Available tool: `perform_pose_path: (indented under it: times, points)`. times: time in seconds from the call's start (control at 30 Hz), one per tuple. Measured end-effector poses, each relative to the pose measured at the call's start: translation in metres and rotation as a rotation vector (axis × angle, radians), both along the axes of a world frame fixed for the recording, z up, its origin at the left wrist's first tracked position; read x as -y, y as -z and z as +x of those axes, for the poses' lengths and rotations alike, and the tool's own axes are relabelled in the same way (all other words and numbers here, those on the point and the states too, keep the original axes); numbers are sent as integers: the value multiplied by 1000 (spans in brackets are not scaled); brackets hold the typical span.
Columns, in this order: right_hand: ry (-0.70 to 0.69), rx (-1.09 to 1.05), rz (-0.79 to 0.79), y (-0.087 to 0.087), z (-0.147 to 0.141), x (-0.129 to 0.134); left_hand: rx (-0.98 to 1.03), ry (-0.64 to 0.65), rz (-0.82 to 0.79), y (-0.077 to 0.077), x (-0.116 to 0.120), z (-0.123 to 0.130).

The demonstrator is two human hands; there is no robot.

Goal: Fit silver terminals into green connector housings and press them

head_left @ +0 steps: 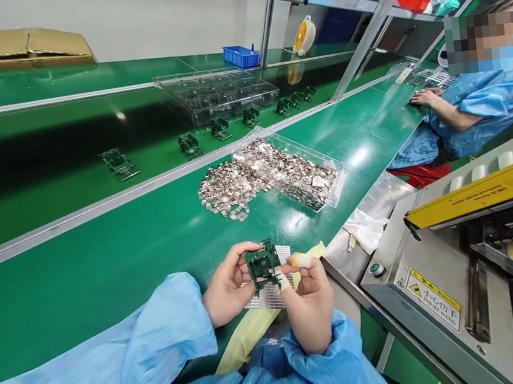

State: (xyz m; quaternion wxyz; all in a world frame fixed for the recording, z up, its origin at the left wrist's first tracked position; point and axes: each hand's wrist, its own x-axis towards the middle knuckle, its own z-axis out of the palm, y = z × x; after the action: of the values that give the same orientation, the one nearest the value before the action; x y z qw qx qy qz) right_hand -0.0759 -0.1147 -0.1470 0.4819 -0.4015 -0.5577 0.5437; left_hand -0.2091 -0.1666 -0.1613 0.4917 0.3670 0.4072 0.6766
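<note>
From my remote seat, I saw the left hand [228,285] and right hand [309,306] closed on a rigid dark green circuit board [263,266], pinching it mid-air (a flat perforated silver sheet [270,297] lay just below the grip).

The left hand [228,285] and right hand [310,308] are raised close together in front of the body, wrists bare and slightly bent, both gripping at the fingers. The left fingers [245,259] curl inward from the side, while the right hand sits slightly lower, its fingertips [301,261] pinching inward. Both arms are covered to the wrists by loose, pale blue sleeves [117,353].
</note>
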Motion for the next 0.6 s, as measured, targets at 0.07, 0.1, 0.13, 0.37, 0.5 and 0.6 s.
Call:
perform_pose_path:
  times: [0.07, 0.1, 0.13, 0.37, 0.5, 0.6]
  points:
    - [11, 41, 26, 0, -4, 1, -16, 2, -2, 0, 1, -1]
    - [15, 62, 37, 0, -5, 2, -24, -1, -5, 0, 2, -1]
    - [13, 80, 47, -1, -6, 2, -33, -3, -6, 0, 2, -1]
    - [-5, 150, 116, -2, -8, 4, -93, 28, -11, 2, 6, -2]
    - [4, 175, 130, 2, -9, 6, -161, -35, -13, 2, 6, -1]
    - [-18, 168, 107, 7, -9, 8, -201, -87, -22, 2, 5, 1]
